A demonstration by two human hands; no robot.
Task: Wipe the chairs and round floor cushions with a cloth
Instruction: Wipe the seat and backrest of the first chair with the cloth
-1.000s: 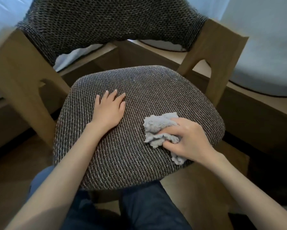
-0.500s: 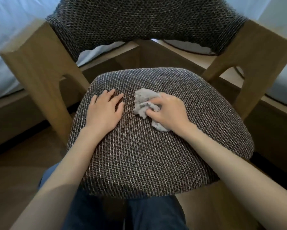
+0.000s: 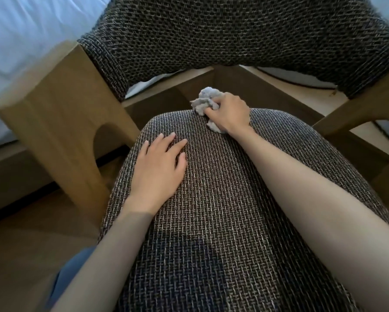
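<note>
A wooden chair with a dark woven seat and a matching woven backrest fills the view. My right hand grips a crumpled grey cloth at the seat's far edge, the cloth bunched above and under the fingers. My left hand lies flat on the left part of the seat, fingers straight and slightly spread.
A thick wooden armrest post stands left of the seat, another at the right. A low wooden ledge runs behind the chair. White bedding lies at the upper left. My knee in blue trousers is at bottom left.
My right hand has swept the cloth from the seat's near right, across the middle, to the far edge. The view has moved closer over the seat. My left hand has stayed flat on the seat.
</note>
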